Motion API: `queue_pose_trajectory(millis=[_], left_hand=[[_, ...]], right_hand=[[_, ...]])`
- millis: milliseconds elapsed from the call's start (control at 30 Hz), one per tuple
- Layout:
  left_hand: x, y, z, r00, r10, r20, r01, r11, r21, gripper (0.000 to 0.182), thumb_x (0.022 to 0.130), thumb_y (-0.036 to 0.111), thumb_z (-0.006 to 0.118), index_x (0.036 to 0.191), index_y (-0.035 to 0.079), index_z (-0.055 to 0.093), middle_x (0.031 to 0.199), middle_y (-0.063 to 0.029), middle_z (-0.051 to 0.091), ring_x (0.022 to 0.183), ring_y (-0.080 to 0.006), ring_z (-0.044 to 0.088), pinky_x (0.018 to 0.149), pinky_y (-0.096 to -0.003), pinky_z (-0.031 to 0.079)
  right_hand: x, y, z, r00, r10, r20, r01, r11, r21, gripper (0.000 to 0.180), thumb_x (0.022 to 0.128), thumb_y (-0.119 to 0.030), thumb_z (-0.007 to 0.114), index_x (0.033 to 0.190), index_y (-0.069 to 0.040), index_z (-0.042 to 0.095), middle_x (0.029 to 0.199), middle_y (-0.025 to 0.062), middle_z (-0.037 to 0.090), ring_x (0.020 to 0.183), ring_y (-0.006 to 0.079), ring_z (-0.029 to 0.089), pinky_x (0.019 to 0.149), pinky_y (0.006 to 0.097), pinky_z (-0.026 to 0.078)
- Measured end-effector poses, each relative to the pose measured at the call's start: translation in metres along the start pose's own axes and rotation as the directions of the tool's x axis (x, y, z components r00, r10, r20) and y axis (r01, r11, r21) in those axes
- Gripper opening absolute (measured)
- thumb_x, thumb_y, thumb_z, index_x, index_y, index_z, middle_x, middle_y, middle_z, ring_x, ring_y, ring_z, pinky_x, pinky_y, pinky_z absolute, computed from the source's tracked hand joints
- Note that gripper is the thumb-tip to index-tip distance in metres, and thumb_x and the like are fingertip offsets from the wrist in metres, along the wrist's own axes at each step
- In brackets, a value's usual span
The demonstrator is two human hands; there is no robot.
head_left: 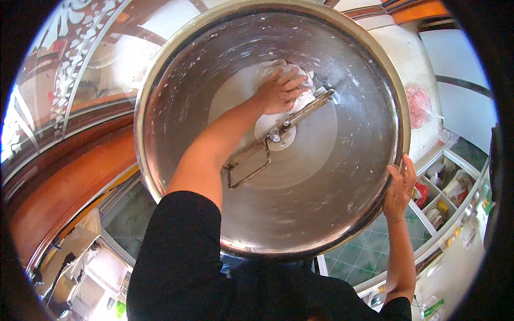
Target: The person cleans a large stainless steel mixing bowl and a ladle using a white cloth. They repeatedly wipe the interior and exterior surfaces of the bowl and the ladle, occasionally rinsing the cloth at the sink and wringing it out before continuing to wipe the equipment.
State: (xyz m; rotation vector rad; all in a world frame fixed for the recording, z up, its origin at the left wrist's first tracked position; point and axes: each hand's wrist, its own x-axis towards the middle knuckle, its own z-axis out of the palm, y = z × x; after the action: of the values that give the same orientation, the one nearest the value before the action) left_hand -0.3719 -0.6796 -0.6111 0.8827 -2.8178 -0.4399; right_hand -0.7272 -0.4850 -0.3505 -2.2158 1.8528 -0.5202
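A large round metal mixer bowl (257, 224) stands before me, its inner wall dotted with white residue. Deep inside it, my left hand (283, 94) lies spread over a bunched white cloth (271, 69), pressing it against the lower wall and bottom. Just below that hand, a metal mixing bar (309, 112) crosses the bottom, fixed at a central bolt (276, 135). A bent wire-like loop (251, 174) is attached to the bar's near half. At the right side, my right hand (398, 188) grips the bowl's rolled rim (402, 120), thumb on the inner side.
To the left is a glass panel (116, 60) with white patterning above a brown wooden ledge (80, 176). A pink-filled plastic bag (417, 105) lies at the right. Beyond my right hand is a divided white drawer (431, 196) of packets. Green tiles (361, 248) cover the floor.
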Motion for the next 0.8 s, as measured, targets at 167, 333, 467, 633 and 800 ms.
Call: queue_pose_trajectory(millis=[167,333,467,633,800], left_hand=[[-0.054,-0.01,-0.021,0.941,-0.331,0.075,0.335,0.941,-0.049,0.081,0.083,0.041,0.071,0.155,0.04,0.034,0.169,-0.0051,0.011,0.154,-0.0384,0.007,0.114,-0.0701,0.019],[-0.126,0.011,-0.033,0.793,-0.585,0.171,0.586,0.809,0.046,0.084,0.083,0.049,0.069,0.157,0.036,0.031,0.17,-0.0084,0.001,0.155,-0.0392,0.003,0.115,-0.0657,0.025],[-0.163,0.052,-0.056,0.67,-0.665,0.329,0.66,0.737,0.147,0.091,0.084,0.045,0.07,0.16,0.031,0.023,0.169,-0.016,-0.005,0.153,-0.0427,0.006,0.113,-0.062,0.032],[-0.204,0.086,-0.072,0.598,-0.654,0.464,0.629,0.741,0.233,0.092,0.087,0.039,0.069,0.162,0.021,0.018,0.167,-0.0244,-0.006,0.15,-0.0466,0.02,0.112,-0.0568,0.037],[-0.256,0.082,-0.023,0.736,-0.596,0.32,0.407,0.768,0.494,0.078,0.087,0.029,0.068,0.155,0.012,0.034,0.155,-0.0243,0.031,0.135,-0.0416,0.043,0.104,-0.0521,0.042]], right_hand=[[-0.003,0.001,-0.007,0.998,0.011,0.054,-0.012,1.0,0.006,0.033,0.095,0.007,0.045,0.117,-0.002,0.068,0.148,0.024,0.042,0.142,0.0388,0.039,0.116,0.0472,0.037],[0.002,-0.002,-0.007,0.999,0.011,0.048,-0.013,0.999,0.042,0.032,0.096,0.007,0.044,0.117,-0.001,0.067,0.148,0.025,0.042,0.141,0.0394,0.04,0.114,0.047,0.036],[0.002,-0.001,-0.006,0.999,0.024,0.042,-0.026,0.999,0.048,0.031,0.097,0.005,0.043,0.117,-0.002,0.067,0.148,0.0249,0.042,0.14,0.0397,0.041,0.113,0.0468,0.037],[-0.002,0.002,-0.009,0.999,0.039,0.036,-0.042,0.995,0.09,0.032,0.096,0.004,0.043,0.117,-0.003,0.067,0.148,0.0232,0.043,0.14,0.039,0.042,0.112,0.0449,0.039],[0.008,-0.007,-0.011,0.999,0.037,0.007,-0.038,0.99,0.137,0.026,0.095,0.003,0.048,0.113,-0.003,0.067,0.146,0.0205,0.046,0.136,0.0373,0.049,0.111,0.0432,0.042]])
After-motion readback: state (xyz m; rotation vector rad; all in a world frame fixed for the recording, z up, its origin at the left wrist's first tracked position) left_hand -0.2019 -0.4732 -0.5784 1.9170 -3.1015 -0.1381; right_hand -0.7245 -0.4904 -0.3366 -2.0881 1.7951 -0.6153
